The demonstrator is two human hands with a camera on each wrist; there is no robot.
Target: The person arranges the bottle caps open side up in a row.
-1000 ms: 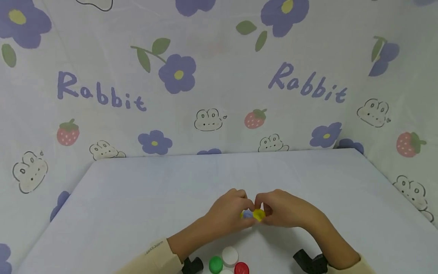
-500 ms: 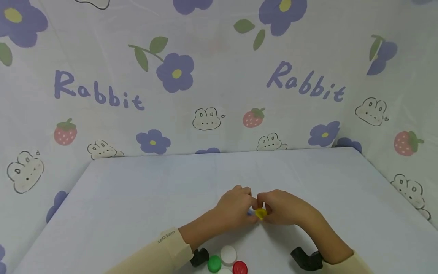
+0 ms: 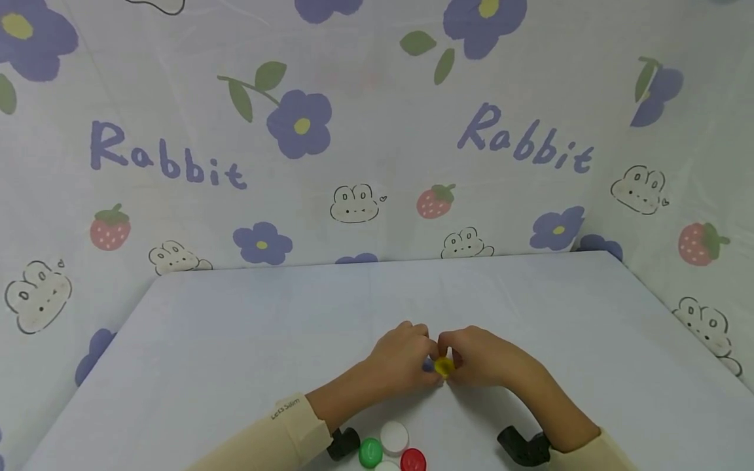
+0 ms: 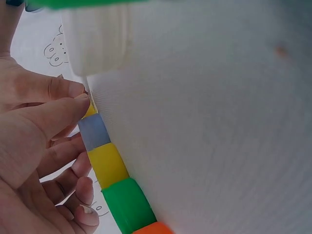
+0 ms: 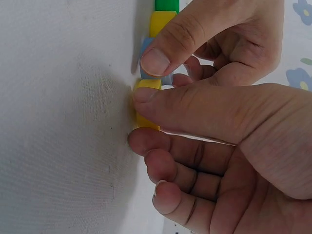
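Several round plastic caps lie in a line on the white table. At its near end my right hand pinches a yellow cap between thumb and fingers. Beside that cap comes a blue cap; my left hand holds it, with the thumb over its side. The two hands almost meet at the fingertips. Further along stand another yellow cap, a green cap and an orange cap. In the head view the left hand covers most of this line.
Nearer me sit loose caps: white, green and red, with another white one cut off below. Black curved pieces lie by both wrists. A patterned curtain rises behind the table.
The left hand has slid a little to the right and hides more of the blue cap. The right hand has stayed on the yellow cap, with only a slight shift. The head view has drifted slightly.
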